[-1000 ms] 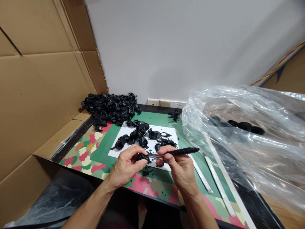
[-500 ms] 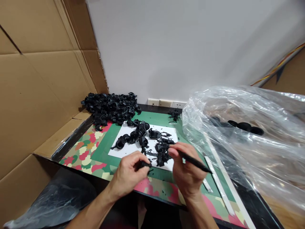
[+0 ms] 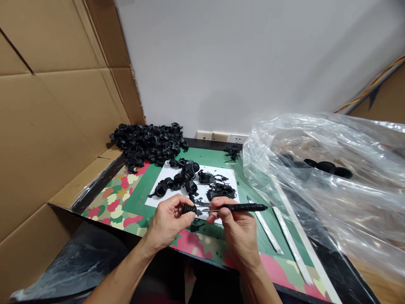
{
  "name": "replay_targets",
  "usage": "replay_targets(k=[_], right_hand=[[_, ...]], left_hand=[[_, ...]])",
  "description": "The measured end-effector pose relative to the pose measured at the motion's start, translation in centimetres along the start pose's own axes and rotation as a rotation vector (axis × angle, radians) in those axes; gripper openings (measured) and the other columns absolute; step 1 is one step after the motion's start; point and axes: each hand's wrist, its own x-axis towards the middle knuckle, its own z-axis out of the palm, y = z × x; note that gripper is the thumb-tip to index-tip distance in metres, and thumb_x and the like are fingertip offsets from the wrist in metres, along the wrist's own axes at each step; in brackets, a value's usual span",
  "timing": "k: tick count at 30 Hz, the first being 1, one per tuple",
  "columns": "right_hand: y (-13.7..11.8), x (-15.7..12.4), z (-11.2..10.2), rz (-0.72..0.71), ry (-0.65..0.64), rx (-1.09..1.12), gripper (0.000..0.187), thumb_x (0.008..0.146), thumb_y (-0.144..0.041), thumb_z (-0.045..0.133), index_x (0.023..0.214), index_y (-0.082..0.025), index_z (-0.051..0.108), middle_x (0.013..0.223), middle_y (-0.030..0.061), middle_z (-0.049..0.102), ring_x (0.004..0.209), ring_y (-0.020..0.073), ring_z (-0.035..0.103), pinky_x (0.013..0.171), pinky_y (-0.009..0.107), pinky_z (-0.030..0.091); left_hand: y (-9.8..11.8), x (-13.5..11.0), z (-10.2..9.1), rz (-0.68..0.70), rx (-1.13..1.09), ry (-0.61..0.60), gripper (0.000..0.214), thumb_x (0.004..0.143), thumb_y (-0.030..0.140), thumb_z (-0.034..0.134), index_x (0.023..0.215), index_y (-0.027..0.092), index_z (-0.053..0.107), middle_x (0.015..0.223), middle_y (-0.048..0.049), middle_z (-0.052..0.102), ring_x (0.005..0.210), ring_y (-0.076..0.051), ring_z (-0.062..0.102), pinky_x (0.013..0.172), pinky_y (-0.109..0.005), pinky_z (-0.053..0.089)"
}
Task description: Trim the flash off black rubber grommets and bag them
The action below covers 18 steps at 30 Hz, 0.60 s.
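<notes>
Seemingly midway: your left hand [image 3: 171,219] pinches a part [image 3: 189,209], lower centre; your right hand [image 3: 238,228] clasps the tool [image 3: 247,207], tip at the part's end. Scraps [image 3: 221,192] on paper [image 3: 164,174] suggest some done; ragged pile [image 3: 148,143], upper left, looks undone.

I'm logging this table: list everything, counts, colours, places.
Cardboard panels: several, brown, left
Outlet plates: three, whitish, on wall
Wires: several, red-yellow, right
Plastic: uncounted, clear, right, lower left
Round pieces: several, black, right
Covering: one, multicoloured, front
Mat: one, green, centre
Paper: one, white, on mat
Heap: one, black, back left
Loose parts: uncounted, black, on paper
Scraps: uncounted, black, scattered
Strips: three, white, right
Ribbed part: one, black, front
Tool: one, black-handled, front
Left hand: one, bare, holding part
Right hand: one, bare, holding tool
</notes>
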Motion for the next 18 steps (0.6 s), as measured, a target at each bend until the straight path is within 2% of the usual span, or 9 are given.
replay_targets(k=[5, 10, 13, 15, 18], right_hand=[[0.1, 0.1, -0.4, 0.012, 0.075, -0.007, 0.03, 0.076, -0.048, 0.07, 0.082, -0.018, 0.068, 0.075, 0.001, 0.064, 0.052, 0.0127, 0.061, 0.054, 0.029, 0.053], [0.0, 0.1, -0.5, -0.023, 0.126, -0.112, 0.028, 0.08, -0.046, 0.067, 0.084, -0.019, 0.067, 0.071, 0.0008, 0.063, 0.051, 0.0128, 0.059, 0.054, 0.029, 0.052], [-0.3, 0.0, -0.1, -0.129, 0.068, -0.268, 0.02, 0.082, -0.04, 0.066, 0.084, -0.02, 0.068, 0.078, 0.0035, 0.064, 0.055, 0.0134, 0.059, 0.052, 0.028, 0.052], [-0.6, -0.1, 0.3, -0.21, -0.009, -0.34, 0.016, 0.083, -0.037, 0.065, 0.084, -0.021, 0.069, 0.082, 0.0055, 0.064, 0.066, 0.0168, 0.062, 0.056, 0.029, 0.053], [-1.0, -0.2, 0.5, -0.254, -0.101, -0.318, 0.012, 0.084, -0.033, 0.066, 0.086, -0.022, 0.071, 0.085, 0.0065, 0.065, 0.08, 0.021, 0.064, 0.064, 0.031, 0.053]], left_hand=[[-0.6, 0.1, -0.2, 0.082, 0.062, 0.022, 0.014, 0.064, 0.019, 0.064, 0.078, 0.016, 0.064, 0.057, 0.0065, 0.04, 0.049, -0.008, 0.033, 0.044, -0.02, 0.027], [-1.3, 0.1, -0.4, 0.198, 0.13, 0.059, 0.014, 0.067, 0.015, 0.064, 0.081, 0.017, 0.064, 0.07, 0.0028, 0.051, 0.05, -0.007, 0.035, 0.045, -0.02, 0.029], [-1.5, 0.1, -0.5, 0.232, 0.152, 0.063, 0.015, 0.068, 0.015, 0.065, 0.082, 0.017, 0.065, 0.074, 0.0018, 0.054, 0.051, -0.007, 0.037, 0.046, -0.02, 0.031], [-1.4, 0.2, -0.5, 0.247, 0.151, 0.058, 0.016, 0.067, 0.015, 0.066, 0.083, 0.017, 0.065, 0.078, 0.0004, 0.058, 0.053, -0.008, 0.041, 0.048, -0.02, 0.035], [-1.3, 0.3, -0.8, 0.251, 0.126, 0.048, 0.017, 0.066, 0.015, 0.067, 0.083, 0.017, 0.067, 0.082, -0.0023, 0.062, 0.06, -0.011, 0.049, 0.053, -0.022, 0.041]])
